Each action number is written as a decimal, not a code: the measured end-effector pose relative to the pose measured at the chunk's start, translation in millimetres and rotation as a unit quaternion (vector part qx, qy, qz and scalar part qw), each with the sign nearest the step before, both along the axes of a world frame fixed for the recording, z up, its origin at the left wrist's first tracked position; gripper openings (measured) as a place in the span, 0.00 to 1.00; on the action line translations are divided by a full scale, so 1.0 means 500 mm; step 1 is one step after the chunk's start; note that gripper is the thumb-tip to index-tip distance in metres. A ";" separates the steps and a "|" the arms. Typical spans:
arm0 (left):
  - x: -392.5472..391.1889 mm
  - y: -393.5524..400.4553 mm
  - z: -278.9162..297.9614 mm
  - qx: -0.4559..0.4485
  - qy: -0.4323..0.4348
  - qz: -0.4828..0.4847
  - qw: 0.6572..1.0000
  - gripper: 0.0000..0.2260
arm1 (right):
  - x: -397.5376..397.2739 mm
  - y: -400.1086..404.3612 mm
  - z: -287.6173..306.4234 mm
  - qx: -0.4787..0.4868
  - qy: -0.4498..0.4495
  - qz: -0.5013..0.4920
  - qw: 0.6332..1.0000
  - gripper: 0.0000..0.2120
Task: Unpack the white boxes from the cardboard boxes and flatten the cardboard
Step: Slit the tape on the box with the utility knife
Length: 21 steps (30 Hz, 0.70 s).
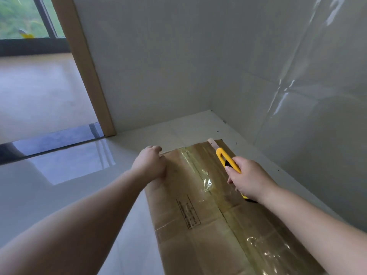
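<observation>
Cardboard box (198, 215) lies on the floor (79, 185) by the wall, still taped. Your left hand (151, 163) grips its far edge; your right hand (250, 177) clasps the yellow knife (228, 160). Cutting toward that left hand risks a slip, and a deep blade could score white boxes inside.

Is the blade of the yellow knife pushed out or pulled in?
Out. A pale blade sticks out past the tip of the yellow knife, which the right hand grips above the taped cardboard box.
</observation>
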<state>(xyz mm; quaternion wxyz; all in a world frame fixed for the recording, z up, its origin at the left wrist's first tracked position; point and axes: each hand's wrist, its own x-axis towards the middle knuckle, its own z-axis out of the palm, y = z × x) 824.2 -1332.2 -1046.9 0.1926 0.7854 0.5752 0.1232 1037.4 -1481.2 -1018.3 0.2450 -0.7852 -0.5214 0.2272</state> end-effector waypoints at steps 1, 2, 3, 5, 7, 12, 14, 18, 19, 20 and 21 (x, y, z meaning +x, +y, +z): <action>0.015 0.015 -0.010 -0.009 -0.011 -0.006 1.000 0.18 | -0.006 0.011 0.000 -0.008 -0.009 0.001 1.000 0.11; 0.031 0.031 -0.020 -0.018 -0.021 -0.018 0.999 0.18 | -0.013 0.023 -0.001 -0.014 -0.019 0.002 1.000 0.11; 0.047 0.045 -0.029 -0.026 -0.031 -0.034 0.999 0.17 | -0.022 0.037 -0.002 -0.020 -0.027 0.001 0.999 0.11; 0.074 0.068 -0.045 -0.044 -0.050 -0.058 0.996 0.15 | -0.040 0.066 -0.007 -0.031 -0.037 -0.004 0.999 0.11; 0.088 0.083 -0.058 -0.059 -0.076 -0.052 0.994 0.13 | -0.060 0.092 -0.013 -0.052 -0.042 -0.013 0.998 0.11; 0.091 0.097 -0.073 -0.069 -0.104 -0.014 0.992 0.11 | -0.085 0.117 -0.024 -0.103 -0.063 -0.022 0.992 0.11; 0.090 0.100 -0.072 -0.074 -0.101 -0.014 0.992 0.11 | -0.089 0.121 -0.022 -0.101 -0.069 -0.020 0.992 0.11; 0.089 0.104 -0.070 -0.078 -0.099 -0.010 0.992 0.09 | -0.101 0.131 -0.022 -0.101 -0.078 -0.009 0.992 0.11; 0.089 0.105 -0.069 -0.079 -0.101 -0.011 0.992 0.08 | -0.104 0.134 -0.024 -0.105 -0.082 -0.006 0.991 0.11; 0.087 0.104 -0.068 -0.079 -0.100 -0.012 0.992 0.08 | -0.106 0.136 -0.026 -0.110 -0.086 -0.003 0.990 0.11; 0.085 0.103 -0.067 -0.079 -0.097 -0.014 0.992 0.09 | -0.108 0.138 -0.027 -0.114 -0.091 -0.001 0.989 0.11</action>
